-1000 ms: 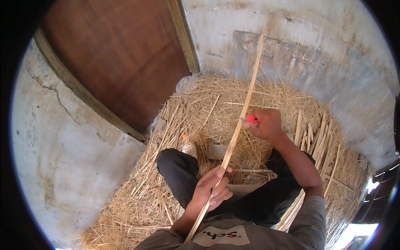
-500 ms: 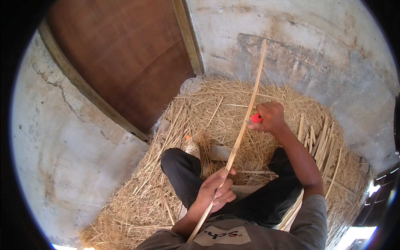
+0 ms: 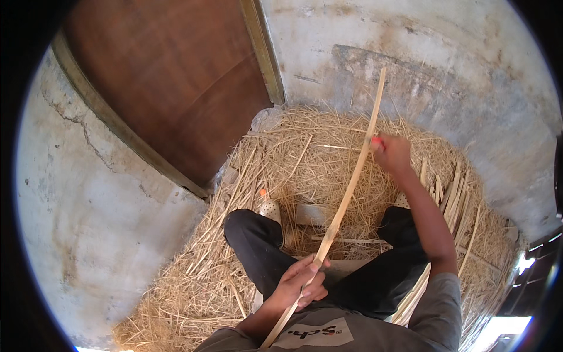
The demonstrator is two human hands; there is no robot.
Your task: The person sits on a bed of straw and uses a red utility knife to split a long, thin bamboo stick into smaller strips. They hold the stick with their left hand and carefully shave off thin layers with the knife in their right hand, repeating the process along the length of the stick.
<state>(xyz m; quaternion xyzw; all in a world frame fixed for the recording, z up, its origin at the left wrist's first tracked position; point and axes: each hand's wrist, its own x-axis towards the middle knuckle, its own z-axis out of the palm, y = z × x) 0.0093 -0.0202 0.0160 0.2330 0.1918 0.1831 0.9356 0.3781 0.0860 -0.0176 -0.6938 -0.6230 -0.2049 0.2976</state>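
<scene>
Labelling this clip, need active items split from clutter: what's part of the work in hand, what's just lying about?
In use:
- strip, held in left hand
- red tool, blurred, in right hand, at the strip

Lying about:
- shavings
- pale block
- orange item, too small to identify
- loose strips at right; possibly stock

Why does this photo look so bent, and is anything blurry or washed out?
In the head view, the door frame bows from the fisheye lens; the right hand and red handle look blurred, the left hand sharper; a bright patch at lower right is washed out.
</scene>
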